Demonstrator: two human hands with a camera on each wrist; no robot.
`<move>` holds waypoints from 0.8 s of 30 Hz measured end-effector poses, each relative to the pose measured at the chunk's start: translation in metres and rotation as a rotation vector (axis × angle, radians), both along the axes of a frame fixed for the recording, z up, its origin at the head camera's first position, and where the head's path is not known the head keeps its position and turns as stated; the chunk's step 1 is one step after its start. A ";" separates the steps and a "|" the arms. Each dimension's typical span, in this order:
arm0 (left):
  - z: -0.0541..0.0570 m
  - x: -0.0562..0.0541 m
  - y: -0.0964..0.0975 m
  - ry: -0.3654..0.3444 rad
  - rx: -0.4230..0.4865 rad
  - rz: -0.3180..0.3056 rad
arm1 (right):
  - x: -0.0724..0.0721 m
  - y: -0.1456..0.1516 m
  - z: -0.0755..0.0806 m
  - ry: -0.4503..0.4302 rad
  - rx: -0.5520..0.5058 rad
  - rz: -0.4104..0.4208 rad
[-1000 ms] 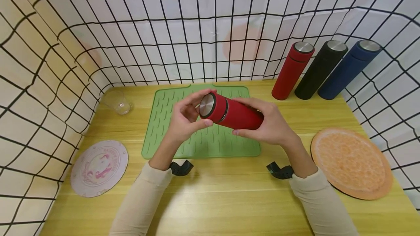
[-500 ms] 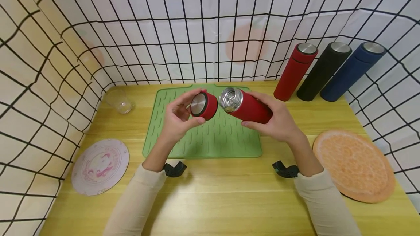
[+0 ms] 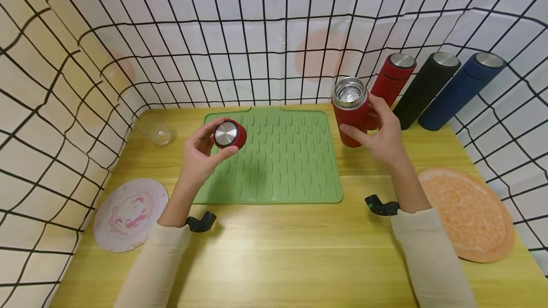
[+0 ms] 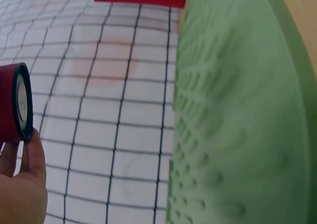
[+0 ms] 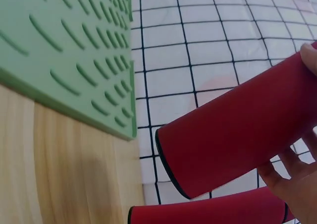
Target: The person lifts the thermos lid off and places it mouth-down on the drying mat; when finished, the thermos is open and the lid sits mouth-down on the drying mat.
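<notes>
My left hand (image 3: 199, 151) pinches a red thermos lid (image 3: 227, 134) with a steel top, above the left part of a green draining mat (image 3: 278, 156). In the left wrist view the lid (image 4: 9, 102) shows its black-rimmed end beside the fingers. My right hand (image 3: 386, 139) grips an uncapped red thermos (image 3: 352, 129), right of the mat, with its steel mouth and perforated strainer facing up. The right wrist view shows this thermos (image 5: 237, 130) tilted, its base seemingly raised off the wooden table. Part of a capped red thermos (image 3: 391, 77) is hidden behind the right hand.
A black thermos (image 3: 428, 89) and a blue thermos (image 3: 460, 91) stand at the back right. An orange round mat (image 3: 471, 217) lies at the right, a pink-printed round mat (image 3: 130, 215) at the left. A clear glass (image 3: 160, 134) sits back left. Black-gridded white cloth walls surround the table.
The lid has come off the thermos. My left hand has carried it left, while my right hand has moved the thermos right and turned it more upright.
</notes>
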State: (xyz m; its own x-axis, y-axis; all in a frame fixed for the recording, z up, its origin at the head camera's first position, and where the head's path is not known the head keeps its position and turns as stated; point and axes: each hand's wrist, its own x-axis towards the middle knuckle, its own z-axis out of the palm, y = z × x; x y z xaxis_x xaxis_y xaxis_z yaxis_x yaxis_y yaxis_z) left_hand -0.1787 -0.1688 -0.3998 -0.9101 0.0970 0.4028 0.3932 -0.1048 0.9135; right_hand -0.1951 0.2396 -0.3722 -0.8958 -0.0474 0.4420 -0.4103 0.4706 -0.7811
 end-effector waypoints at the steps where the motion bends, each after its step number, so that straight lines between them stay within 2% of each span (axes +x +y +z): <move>1: -0.001 -0.001 -0.003 -0.009 -0.014 0.024 | -0.003 0.002 0.000 -0.011 -0.014 -0.019; 6: -0.009 -0.002 -0.018 -0.054 -0.124 0.143 | -0.021 0.008 -0.002 -0.080 -0.092 -0.087; 10: -0.017 -0.003 -0.028 -0.104 -0.224 0.221 | -0.034 0.008 -0.004 -0.098 -0.117 -0.146; 13: -0.023 -0.002 -0.034 -0.144 -0.293 0.261 | -0.044 0.007 -0.007 -0.093 -0.124 -0.180; 20: -0.033 0.003 -0.047 -0.257 -0.466 0.331 | -0.067 0.003 -0.020 -0.095 -0.192 -0.198; 24: -0.040 0.003 -0.051 -0.306 -0.561 0.346 | -0.078 0.000 -0.025 -0.112 -0.166 -0.229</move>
